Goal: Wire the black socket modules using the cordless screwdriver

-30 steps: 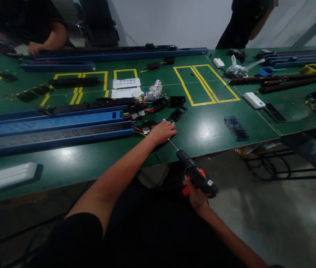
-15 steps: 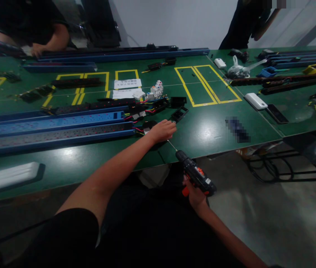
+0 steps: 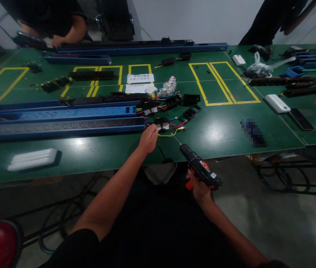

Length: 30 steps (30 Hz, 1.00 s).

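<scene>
Just off the right end of the near blue rail (image 3: pixel 63 127), has the curled left hand (image 3: pixel 148 139) closest to lugged wires (image 3: pixel 178 130) trailing along the rail's line, with its grip too hidden to tell, and clasps the drill (image 3: pixel 202 169) in the right hand (image 3: pixel 201 190), with its bit (image 3: pixel 177 140) slanting toward them.

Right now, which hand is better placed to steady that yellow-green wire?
Probably the left hand: it is right beside the yellow-green wire, while the right hand grips the drill.

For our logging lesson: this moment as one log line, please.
left hand: by wires | right hand: grips drill | bit: toward wires
</scene>
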Available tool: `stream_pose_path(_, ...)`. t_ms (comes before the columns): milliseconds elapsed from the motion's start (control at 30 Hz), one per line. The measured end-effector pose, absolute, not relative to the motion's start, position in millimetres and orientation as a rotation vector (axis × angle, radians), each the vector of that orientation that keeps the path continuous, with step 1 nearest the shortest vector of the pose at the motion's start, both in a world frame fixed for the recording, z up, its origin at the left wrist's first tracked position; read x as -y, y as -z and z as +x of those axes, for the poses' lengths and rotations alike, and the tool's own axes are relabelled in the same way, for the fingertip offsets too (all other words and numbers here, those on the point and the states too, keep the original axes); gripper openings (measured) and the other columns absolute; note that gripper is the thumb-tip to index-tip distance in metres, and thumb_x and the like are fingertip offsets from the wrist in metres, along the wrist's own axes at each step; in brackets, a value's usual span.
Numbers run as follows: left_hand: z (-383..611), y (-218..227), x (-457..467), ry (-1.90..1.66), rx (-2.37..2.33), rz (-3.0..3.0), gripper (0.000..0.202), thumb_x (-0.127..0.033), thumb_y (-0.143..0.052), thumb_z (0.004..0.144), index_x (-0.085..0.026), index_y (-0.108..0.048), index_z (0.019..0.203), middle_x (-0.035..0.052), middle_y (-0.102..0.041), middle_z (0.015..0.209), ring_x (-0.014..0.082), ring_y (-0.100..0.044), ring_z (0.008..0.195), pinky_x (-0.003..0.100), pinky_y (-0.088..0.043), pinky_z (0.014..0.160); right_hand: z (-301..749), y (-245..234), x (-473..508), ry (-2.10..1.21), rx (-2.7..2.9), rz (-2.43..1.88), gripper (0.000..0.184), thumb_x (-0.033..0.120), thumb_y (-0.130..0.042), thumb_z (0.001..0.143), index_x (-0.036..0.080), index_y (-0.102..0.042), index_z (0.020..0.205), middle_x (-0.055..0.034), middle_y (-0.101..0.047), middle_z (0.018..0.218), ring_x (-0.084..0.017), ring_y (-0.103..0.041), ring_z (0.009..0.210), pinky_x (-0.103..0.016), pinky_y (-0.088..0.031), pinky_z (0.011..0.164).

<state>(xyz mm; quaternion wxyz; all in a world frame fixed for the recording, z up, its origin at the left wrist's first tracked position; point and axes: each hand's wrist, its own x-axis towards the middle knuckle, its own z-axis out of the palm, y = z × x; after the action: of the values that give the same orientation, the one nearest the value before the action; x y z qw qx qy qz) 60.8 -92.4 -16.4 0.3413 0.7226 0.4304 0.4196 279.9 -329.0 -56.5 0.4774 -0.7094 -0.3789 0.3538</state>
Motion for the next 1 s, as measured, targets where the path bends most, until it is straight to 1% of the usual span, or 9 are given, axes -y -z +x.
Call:
stream_pose_path(100, 58.6, 20.0, 103.3, -1.164, -1.024, 1.346, 0.019, -0.029, -0.06, 0.1, -0.023, -0.058, 0.082, -0.0018, -0.053, 0.072, 0.0145, -0.049, 0.065, 0.027, -0.039, 0.064, 274.3, 48.1, 321.3, -0.924, 0.928, -1.704, 0.057, 0.079, -0.073, 0.081, 0.022, -0.075, 0.078, -0.0064, -0.073, 0.076, -0.023, -0.071, 0.077, -0.043, -0.061, 0.087)
stream_pose_path(167, 61.8, 20.1, 108.0, -1.171, -0.917, 1.015, 0.017, -0.036, -0.069, 0.098, -0.022, -0.064, 0.088, -0.002, -0.059, 0.074, 0.011, -0.051, 0.061, 0.023, -0.037, 0.057, 270.8, 40.9, 316.0, -0.955, 0.949, -1.683, 0.061, 0.083, -0.073, 0.077, 0.023, -0.075, 0.078, -0.0071, -0.074, 0.076, -0.024, -0.072, 0.077, -0.043, -0.062, 0.085)
stream_pose_path(233, 65.8, 18.7, 111.3, -1.176, -0.826, 0.796, 0.019, -0.036, -0.079, 0.093, -0.021, -0.068, 0.093, 0.0, -0.067, 0.083, 0.0092, -0.058, 0.065, 0.02, -0.04, 0.055, 267.7, 34.3, 311.7, -0.956, 0.983, -1.662, 0.063, 0.086, -0.073, 0.074, 0.024, -0.075, 0.078, -0.0072, -0.074, 0.076, -0.025, -0.072, 0.077, -0.044, -0.063, 0.084)
stream_pose_path(300, 69.2, 17.2, 113.8, -1.18, -0.774, 0.661, 0.021, -0.033, -0.085, 0.089, -0.019, -0.07, 0.095, 0.0017, -0.071, 0.091, 0.0094, -0.066, 0.073, 0.018, -0.046, 0.058, 265.6, 30.1, 309.0, -0.94, 1.006, -1.656, 0.063, 0.087, -0.072, 0.074, 0.025, -0.075, 0.078, -0.0067, -0.073, 0.075, -0.025, -0.071, 0.075, -0.044, -0.064, 0.082)
stream_pose_path(367, 72.1, 16.5, 115.9, -1.165, -0.76, 0.573, 0.021, -0.031, -0.086, 0.089, -0.019, -0.071, 0.097, 0.0019, -0.074, 0.092, 0.0101, -0.072, 0.08, 0.016, -0.051, 0.061, 265.1, 28.7, 307.7, -0.935, 1.019, -1.664, 0.061, 0.086, -0.073, 0.073, 0.025, -0.075, 0.077, -0.0063, -0.073, 0.074, -0.024, -0.07, 0.073, -0.043, -0.064, 0.08)
stream_pose_path(467, 75.6, 17.9, 118.5, -1.131, -0.77, 0.485, 0.021, -0.03, -0.086, 0.09, -0.02, -0.072, 0.102, 0.0006, -0.075, 0.091, 0.01, -0.076, 0.083, 0.014, -0.056, 0.064, 267.0, 30.5, 307.3, -0.943, 1.039, -1.674, 0.058, 0.084, -0.075, 0.072, 0.026, -0.074, 0.074, -0.006, -0.072, 0.072, -0.024, -0.07, 0.073, -0.044, -0.064, 0.082)
stream_pose_path(600, 80.1, 22.3, 121.5, -1.131, -0.747, 0.415, 0.022, -0.028, -0.087, 0.09, -0.019, -0.072, 0.103, -0.0014, -0.075, 0.089, 0.0081, -0.076, 0.079, 0.013, -0.057, 0.064, 270.7, 35.6, 306.9, -0.981, 1.101, -1.623, 0.053, 0.079, -0.073, 0.078, 0.026, -0.077, 0.079, -0.0082, -0.075, 0.081, -0.027, -0.073, 0.082, -0.048, -0.062, 0.091)
stream_pose_path(700, 83.7, 26.0, 123.9, -1.13, -0.722, 0.38, 0.019, -0.027, -0.086, 0.091, -0.019, -0.073, 0.102, -0.0016, -0.074, 0.086, 0.0075, -0.075, 0.076, 0.013, -0.057, 0.063, 271.7, 39.6, 307.1, -0.984, 1.105, -1.612, 0.052, 0.078, -0.073, 0.079, 0.026, -0.078, 0.083, -0.0088, -0.076, 0.084, -0.029, -0.074, 0.091, -0.048, -0.062, 0.093)
stream_pose_path(1000, 89.4, 35.2, 128.7, -1.088, -0.702, 0.256, 0.016, -0.027, -0.084, 0.092, -0.019, -0.074, 0.102, -0.0014, -0.073, 0.083, 0.0067, -0.073, 0.071, 0.013, -0.058, 0.06, 271.9, 53.4, 309.1, -0.991, 1.069, -1.63, 0.054, 0.079, -0.075, 0.077, 0.026, -0.078, 0.085, -0.0081, -0.075, 0.083, -0.027, -0.073, 0.085, -0.046, -0.063, 0.089)
